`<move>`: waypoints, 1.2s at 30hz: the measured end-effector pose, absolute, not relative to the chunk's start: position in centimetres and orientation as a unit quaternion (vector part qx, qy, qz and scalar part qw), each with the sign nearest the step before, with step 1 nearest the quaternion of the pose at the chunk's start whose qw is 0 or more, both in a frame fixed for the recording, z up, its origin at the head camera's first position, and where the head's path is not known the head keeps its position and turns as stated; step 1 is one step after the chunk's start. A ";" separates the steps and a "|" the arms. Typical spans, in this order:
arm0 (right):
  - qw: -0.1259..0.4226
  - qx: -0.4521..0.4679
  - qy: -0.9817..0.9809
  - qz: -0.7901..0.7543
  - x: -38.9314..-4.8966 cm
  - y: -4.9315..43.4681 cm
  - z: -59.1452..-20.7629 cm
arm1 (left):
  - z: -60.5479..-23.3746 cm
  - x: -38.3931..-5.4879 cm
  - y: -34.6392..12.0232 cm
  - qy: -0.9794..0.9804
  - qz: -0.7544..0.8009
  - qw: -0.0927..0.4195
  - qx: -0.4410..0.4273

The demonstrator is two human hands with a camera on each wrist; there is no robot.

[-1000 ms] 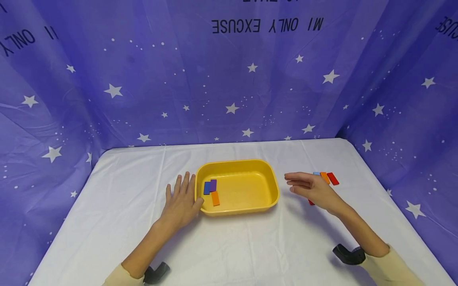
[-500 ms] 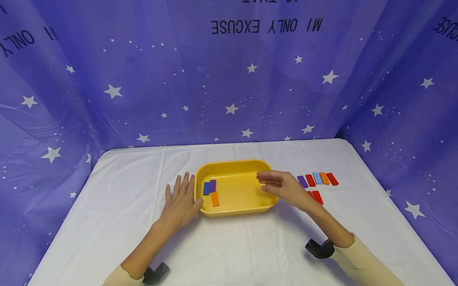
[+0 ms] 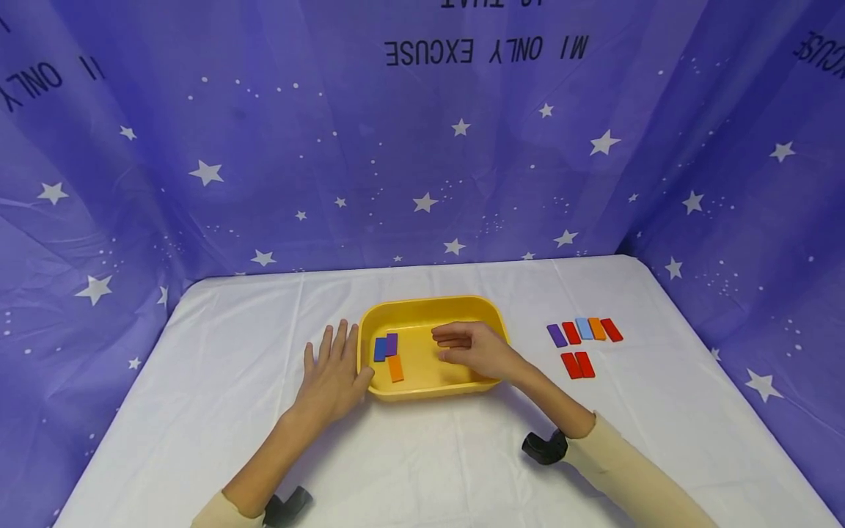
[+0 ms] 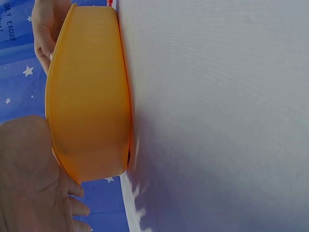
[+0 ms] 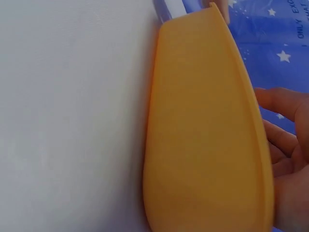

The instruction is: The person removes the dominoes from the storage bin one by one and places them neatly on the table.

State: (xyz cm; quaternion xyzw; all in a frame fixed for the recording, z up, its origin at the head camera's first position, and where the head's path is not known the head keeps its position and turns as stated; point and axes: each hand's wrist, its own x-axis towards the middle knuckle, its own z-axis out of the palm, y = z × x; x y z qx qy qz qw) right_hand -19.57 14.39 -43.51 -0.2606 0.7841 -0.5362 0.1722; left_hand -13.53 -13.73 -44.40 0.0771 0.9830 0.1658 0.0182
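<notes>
A yellow plastic tray [image 3: 421, 372] sits mid-table, holding a blue tile [image 3: 379, 350], a purple tile [image 3: 392, 343] and an orange tile [image 3: 395, 369] near its left end. My left hand [image 3: 333, 381] lies along the tray's left side, fingers straight and spread, thumb over the rim. Over the right half of the tray is my right hand [image 3: 478, 350], its fingers loosely bent and apart from the thumb, with nothing visible between them. In the right wrist view, the tray wall [image 5: 203, 121] hides the tray's inside and part of the right hand [image 5: 289, 145].
Right of the tray, a row on the white cloth [image 3: 422, 455] has a purple tile [image 3: 557, 336], red tile [image 3: 571, 333], light blue tile [image 3: 584, 328], orange tile [image 3: 597, 328] and another red tile [image 3: 612, 330]. Two red tiles [image 3: 571, 365] lie nearer. A purple starry curtain [image 3: 370, 161] surrounds the table.
My right hand has moved left from above the tiles on the cloth, over the tray's right rim, to above its inside. That uncovers the tiles at right. My left hand stays put.
</notes>
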 end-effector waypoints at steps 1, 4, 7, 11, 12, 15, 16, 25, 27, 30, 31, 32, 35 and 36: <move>0.175 -0.266 0.783 -0.535 -19.6 14.1 -43.6 | -44.4 -13.5 -13.7 0.983 0.166 0.019 0.077; 0.184 -0.278 0.786 -0.521 -19.9 13.2 -44.1 | -44.5 -13.5 -13.8 0.983 0.167 0.017 0.077; 0.196 -0.275 0.787 -0.516 -20.1 12.6 -44.4 | -44.6 -13.5 -13.8 0.983 0.167 0.015 0.078; 0.210 -0.256 0.795 -0.508 -20.4 11.7 -44.4 | -44.6 -13.5 -13.8 0.982 0.172 0.017 0.077; 0.212 -0.254 0.799 -0.503 -20.5 11.5 -44.5 | -44.6 -13.5 -13.8 0.982 0.172 0.017 0.077; 0.223 -0.250 0.808 -0.485 -20.6 11.1 -44.6 | -44.7 -13.6 -13.7 0.982 0.174 0.019 0.077; 0.227 -0.250 0.808 -0.482 -20.6 11.0 -44.6 | -44.7 -13.6 -13.7 0.982 0.173 0.019 0.077; 0.255 -0.268 0.807 -0.461 -21.1 9.6 -45.0 | -44.6 -13.6 -13.7 0.982 0.170 0.023 0.076; 0.257 -0.272 0.807 -0.456 -21.2 9.4 -45.1 | -44.5 -13.6 -13.7 0.982 0.170 0.021 0.077; 0.259 -0.280 0.809 -0.447 -21.4 9.1 -45.2 | -44.5 -13.6 -13.8 0.983 0.167 0.019 0.077; 0.259 -0.285 0.810 -0.444 -21.4 9.0 -45.2 | -44.5 -13.6 -13.8 0.983 0.166 0.017 0.078; 0.259 -0.289 0.808 -0.443 -21.5 8.9 -45.2 | -44.5 -13.6 -13.8 0.983 0.166 0.016 0.078; 0.261 -0.298 0.807 -0.439 -21.6 8.6 -45.3 | -44.6 -13.6 -13.8 0.983 0.167 0.014 0.079; 0.260 -0.301 0.807 -0.436 -21.6 8.5 -45.3 | -44.6 -13.6 -13.8 0.983 0.168 0.013 0.079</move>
